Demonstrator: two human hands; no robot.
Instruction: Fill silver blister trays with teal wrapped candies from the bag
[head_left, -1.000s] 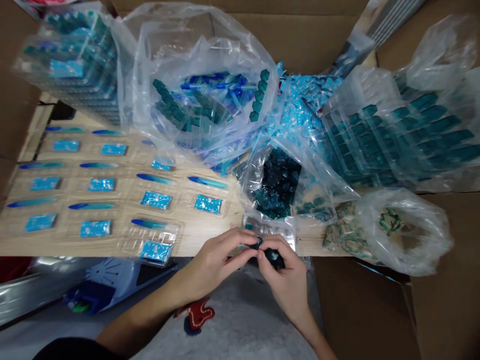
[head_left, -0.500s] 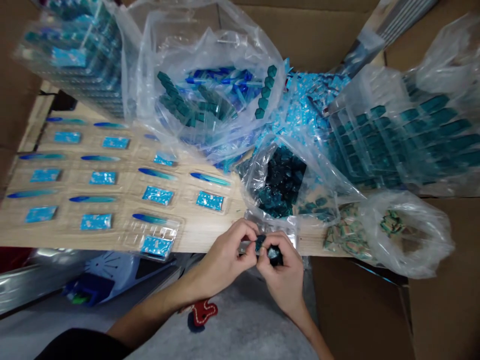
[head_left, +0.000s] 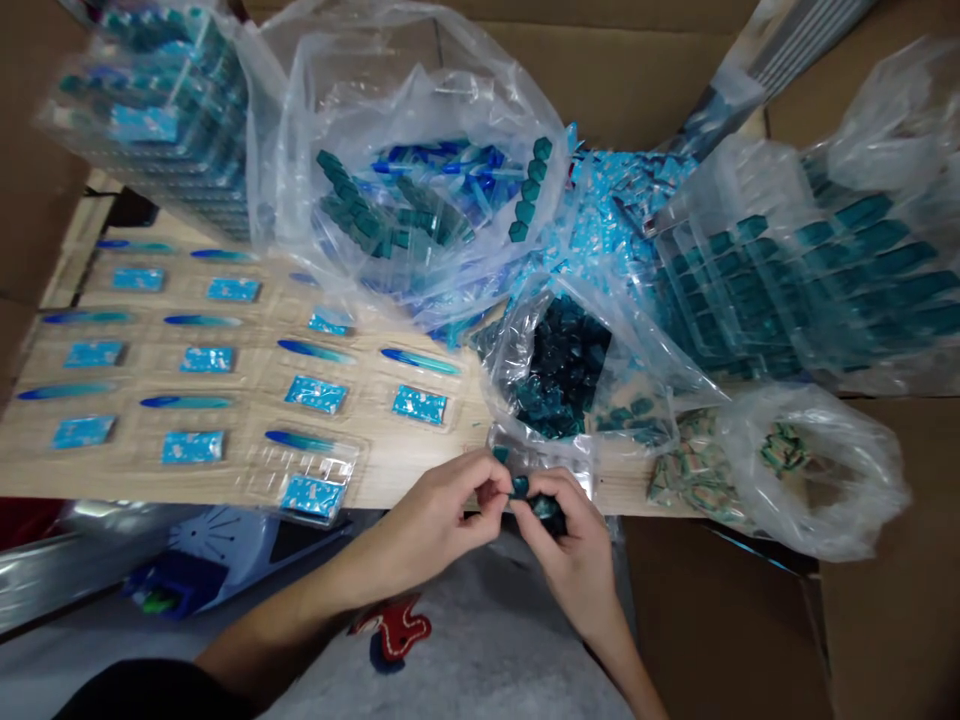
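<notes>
My left hand (head_left: 442,515) and my right hand (head_left: 566,545) meet at the near edge of the wooden board (head_left: 397,455). Both pinch small dark teal pieces (head_left: 520,487) between their fingertips; the right hand also cups a few more of them (head_left: 546,508). Just beyond the fingers lies a clear blister tray (head_left: 559,460). Right behind it an open plastic bag of dark teal pieces (head_left: 559,370) stands.
Clear blister trays (head_left: 311,480) with light blue packets (head_left: 315,395) and blue sticks cover the board's left. Bags of teal and blue parts (head_left: 420,200), stacked filled trays (head_left: 810,270) and a bag of green-and-tan bits (head_left: 780,450) crowd the back and right. Cardboard box walls (head_left: 885,620) surround.
The hands stay together at the board's edge, fingers working the small teal pieces. The view has shifted slightly.
</notes>
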